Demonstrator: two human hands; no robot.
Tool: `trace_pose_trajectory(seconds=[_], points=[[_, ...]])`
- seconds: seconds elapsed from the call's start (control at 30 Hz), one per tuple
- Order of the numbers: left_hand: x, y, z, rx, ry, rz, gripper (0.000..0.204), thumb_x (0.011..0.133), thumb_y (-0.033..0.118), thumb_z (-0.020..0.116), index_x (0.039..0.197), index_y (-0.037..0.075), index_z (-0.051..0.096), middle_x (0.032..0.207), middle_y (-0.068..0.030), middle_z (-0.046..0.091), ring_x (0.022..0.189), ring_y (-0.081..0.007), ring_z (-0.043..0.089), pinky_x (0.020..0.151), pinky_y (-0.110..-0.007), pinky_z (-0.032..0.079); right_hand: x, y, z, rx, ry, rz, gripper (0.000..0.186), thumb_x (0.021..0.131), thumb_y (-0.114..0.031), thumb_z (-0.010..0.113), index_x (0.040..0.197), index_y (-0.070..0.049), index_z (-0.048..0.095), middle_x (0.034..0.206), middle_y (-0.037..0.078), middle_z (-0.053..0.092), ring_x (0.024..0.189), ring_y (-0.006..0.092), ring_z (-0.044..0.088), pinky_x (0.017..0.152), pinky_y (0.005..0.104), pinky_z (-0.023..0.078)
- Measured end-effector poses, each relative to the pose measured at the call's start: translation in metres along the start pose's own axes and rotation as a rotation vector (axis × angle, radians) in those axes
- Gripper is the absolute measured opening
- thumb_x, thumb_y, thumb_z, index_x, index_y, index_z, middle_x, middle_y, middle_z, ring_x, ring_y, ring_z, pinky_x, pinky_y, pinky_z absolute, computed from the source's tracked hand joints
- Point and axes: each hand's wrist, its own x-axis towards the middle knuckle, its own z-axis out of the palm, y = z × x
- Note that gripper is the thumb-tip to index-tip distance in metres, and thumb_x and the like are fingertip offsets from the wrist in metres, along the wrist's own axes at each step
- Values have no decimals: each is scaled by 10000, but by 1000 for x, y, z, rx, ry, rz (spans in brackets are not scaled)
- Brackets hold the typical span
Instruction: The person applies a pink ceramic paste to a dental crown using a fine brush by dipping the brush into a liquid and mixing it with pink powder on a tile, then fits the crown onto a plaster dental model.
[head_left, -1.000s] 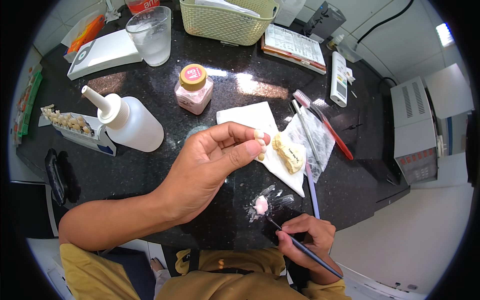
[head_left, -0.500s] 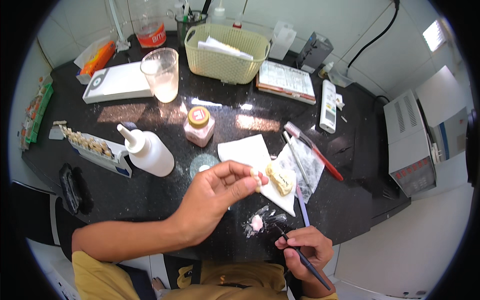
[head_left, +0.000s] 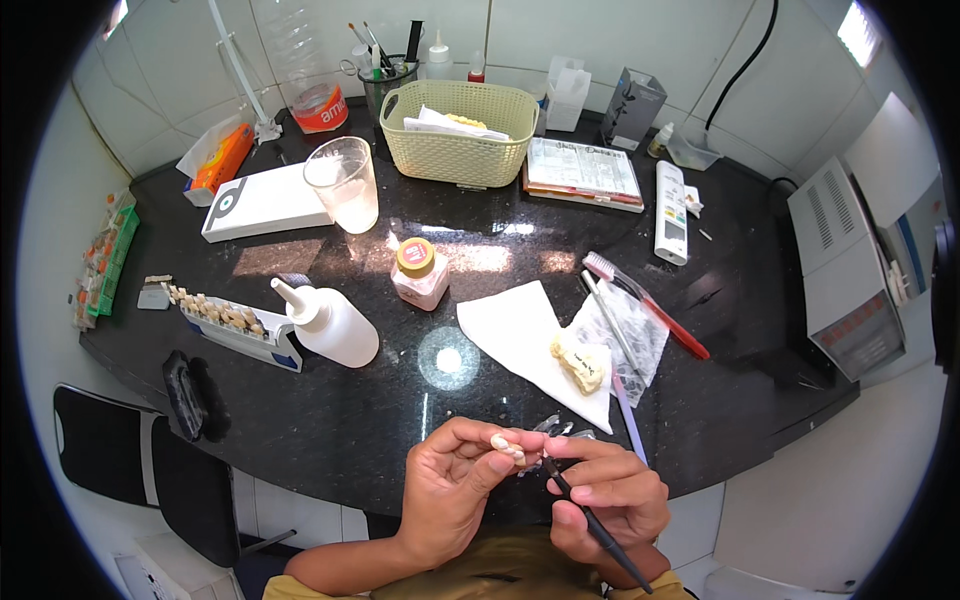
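Pinched in the fingertips of my left hand [head_left: 455, 490] is a small whitish, tooth-like piece [head_left: 508, 447], partly hidden by the fingers. Like a pen, my right hand [head_left: 615, 495] grips a slim black-handled tool [head_left: 600, 530], its tip beside the piece; whether the tip touches cannot be made out. Both hands are close together at the table's near edge. Just behind them are smears of material [head_left: 560, 428], mostly covered by the fingers. A cream-coloured dental cast [head_left: 579, 362] rests on a white paper napkin [head_left: 515, 320] beyond the hands.
A white squeeze bottle [head_left: 340, 330] and a jar of pink powder [head_left: 421, 280] stand left of the napkin. A tooth shade guide [head_left: 235, 325] is farther left. Right lie a red-handled toothbrush [head_left: 665, 320] and a lilac stick [head_left: 630, 420]. Behind stand a plastic cup [head_left: 343, 190] and basket [head_left: 455, 150].
My left hand has come down toward my body with the whitish piece. My right hand has brought the black tool's tip up beside it. The view has shifted, showing the chair at left.
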Motion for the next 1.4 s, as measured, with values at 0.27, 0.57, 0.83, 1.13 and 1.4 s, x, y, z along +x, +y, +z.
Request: trace_pose_trajectory(seconds=[0.27,0.57,0.83,1.13,1.4], points=[[0,-14,4,85,52,77,169,917,91,641,1025,-3,552,1055,-242,663,943,-228,680,871,-356,560,2,3,3,-163,1,-30,237,709,-13,777,875,-26,608,823,109,678,900,307,707,715,348,596],[-2,-19,8,76,120,135,141,908,76,651,979,11,549,1014,-229,677,876,-176,684,838,-328,568,4,4,3,-188,-41,-30,246,701,-11,786,881,-27,619,840,95,686,917,306,705,758,357,597],[-3,-22,2,-1,74,182,78,911,-1,618,977,-26,584,1085,-274,653,963,-221,678,881,-335,554,6,2,4,-188,-57,-12,238,711,-14,780,880,-33,614,844,85,689,934,306,702,781,361,596],[-3,-22,4,18,74,205,97,911,14,627,990,-26,586,1082,-268,655,956,-209,676,875,-325,553,6,0,5,-194,-63,-2,244,706,-17,787,878,-36,615,842,86,691,938,306,701,789,360,596],[-4,-23,3,19,68,202,111,911,19,630,999,-27,581,1089,-272,649,968,-203,671,874,-314,551,6,0,4,-201,-80,-3,249,701,-15,792,877,-37,617,836,86,692,944,309,699,795,366,596]])
